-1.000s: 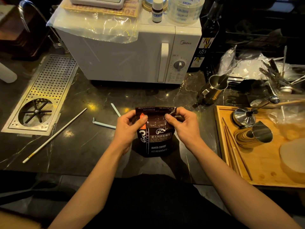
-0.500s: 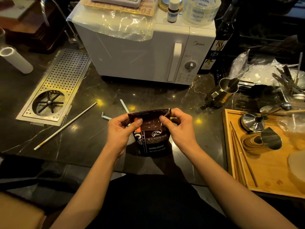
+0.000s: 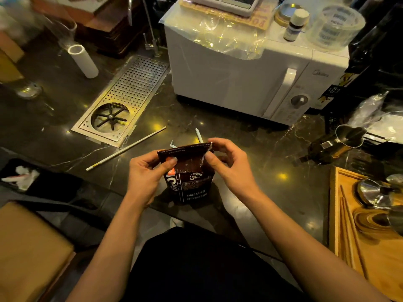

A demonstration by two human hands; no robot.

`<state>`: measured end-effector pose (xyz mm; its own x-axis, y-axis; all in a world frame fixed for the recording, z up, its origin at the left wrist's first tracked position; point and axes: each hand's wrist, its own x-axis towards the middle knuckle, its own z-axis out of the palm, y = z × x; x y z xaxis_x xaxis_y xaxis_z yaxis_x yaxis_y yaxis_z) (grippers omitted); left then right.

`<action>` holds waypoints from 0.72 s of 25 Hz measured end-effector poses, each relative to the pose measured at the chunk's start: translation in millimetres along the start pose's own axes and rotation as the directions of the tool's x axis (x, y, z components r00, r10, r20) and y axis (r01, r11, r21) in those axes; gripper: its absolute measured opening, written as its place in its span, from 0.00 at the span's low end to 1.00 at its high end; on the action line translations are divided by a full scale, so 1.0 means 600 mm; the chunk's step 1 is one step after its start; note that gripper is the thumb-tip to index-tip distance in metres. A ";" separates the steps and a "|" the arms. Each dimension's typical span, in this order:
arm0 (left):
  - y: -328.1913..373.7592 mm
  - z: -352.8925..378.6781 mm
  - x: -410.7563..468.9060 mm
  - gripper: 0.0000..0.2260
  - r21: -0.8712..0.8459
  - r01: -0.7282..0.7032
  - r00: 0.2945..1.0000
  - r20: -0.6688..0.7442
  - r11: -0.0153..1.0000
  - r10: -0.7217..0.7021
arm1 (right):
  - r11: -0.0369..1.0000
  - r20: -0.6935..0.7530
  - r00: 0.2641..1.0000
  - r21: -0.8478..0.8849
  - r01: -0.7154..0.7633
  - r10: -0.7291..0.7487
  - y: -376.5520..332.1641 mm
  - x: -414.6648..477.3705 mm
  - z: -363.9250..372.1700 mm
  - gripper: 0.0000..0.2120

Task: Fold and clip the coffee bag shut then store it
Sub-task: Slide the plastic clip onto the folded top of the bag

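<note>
A dark coffee bag [image 3: 188,182] stands up on the black bench [image 3: 257,171], close to the person. The left hand [image 3: 145,174] has a closed grip on the top left corner of the bag, with the thumb in front. The right hand [image 3: 229,163] has a closed grip on the top right corner, pinching it with thumb and finger. The top edge of the bag is flat and pulled tight between the two hands. Just behind the bag lies a pale blue clip [image 3: 198,135], partly hidden. To its left a long white stick [image 3: 126,148] lies on the bench. Farther back sit a metal drain tray [image 3: 130,94] and a white microwave [image 3: 239,79].
</note>
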<state>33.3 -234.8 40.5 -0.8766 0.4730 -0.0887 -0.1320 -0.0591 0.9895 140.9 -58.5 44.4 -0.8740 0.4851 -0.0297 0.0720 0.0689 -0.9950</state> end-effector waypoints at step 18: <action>0.002 -0.080 0.008 0.14 0.006 -0.030 0.990 -0.135 1.000 0.031 | 0.533 0.045 0.988 -0.845 -0.040 0.146 0.140 0.047 0.010 0.14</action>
<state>6.7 -274.7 35.8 -0.9348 0.3476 -0.0729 -0.1027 -0.0681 0.9924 119.6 -44.0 -40.7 -0.8748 0.4502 -0.1791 0.4798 0.7537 -0.4491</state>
